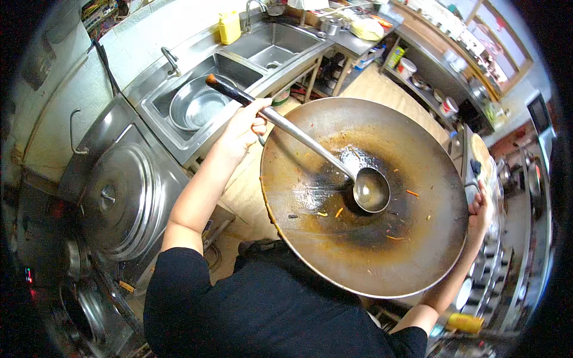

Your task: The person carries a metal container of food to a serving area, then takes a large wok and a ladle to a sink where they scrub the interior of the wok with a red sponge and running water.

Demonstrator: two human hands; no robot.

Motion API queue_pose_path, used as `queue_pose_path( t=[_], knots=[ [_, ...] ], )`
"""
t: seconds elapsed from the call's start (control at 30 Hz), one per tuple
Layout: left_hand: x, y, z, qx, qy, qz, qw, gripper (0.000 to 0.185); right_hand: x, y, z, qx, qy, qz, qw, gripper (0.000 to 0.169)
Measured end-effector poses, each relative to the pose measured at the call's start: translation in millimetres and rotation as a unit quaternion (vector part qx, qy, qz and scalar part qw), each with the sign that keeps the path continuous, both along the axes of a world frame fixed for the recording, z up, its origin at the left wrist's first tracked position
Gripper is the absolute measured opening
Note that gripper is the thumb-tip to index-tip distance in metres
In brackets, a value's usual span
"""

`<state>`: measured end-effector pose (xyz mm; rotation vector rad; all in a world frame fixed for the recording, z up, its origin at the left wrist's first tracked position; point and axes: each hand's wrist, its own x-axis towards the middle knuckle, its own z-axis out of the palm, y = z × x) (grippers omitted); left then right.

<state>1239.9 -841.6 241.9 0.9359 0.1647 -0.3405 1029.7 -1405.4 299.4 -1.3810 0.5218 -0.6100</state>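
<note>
A large steel wok [322, 255] is held up in front of my body, its inside stained brown with oil and scattered with orange and dark food scraps. At the wok's left rim, my left hand [248, 125] grips the ladle handle and a wok ear together. The metal ladle [371, 190] lies across the wok, its bowl over the dark middle and its black, brown-tipped grip sticking out past my hand. On the opposite rim my right hand [480, 208] is closed around the other wok ear, with its fingers partly hidden.
Ahead to the left stands a double steel sink [181, 143] with a metal basin [199, 105] in the near bowl. A yellow jug [229, 27] sits behind it. To my left is a large lidded pot [116, 197]. Steel shelving [421, 89] stands at the far right.
</note>
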Motion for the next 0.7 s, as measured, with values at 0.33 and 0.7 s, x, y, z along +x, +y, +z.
queue_pose_path(
  t=[0.33,0.7],
  knots=[
    [159,18,19,0.017,-0.013,0.192,0.981,0.016,382,8,-25,0.048,0.016,0.165,0.985,0.033],
    [359,75,4,0.069,-0.032,0.34,0.937,0.017,759,103,-78,0.071,0.11,0.272,0.953,0.03]
  ],
)
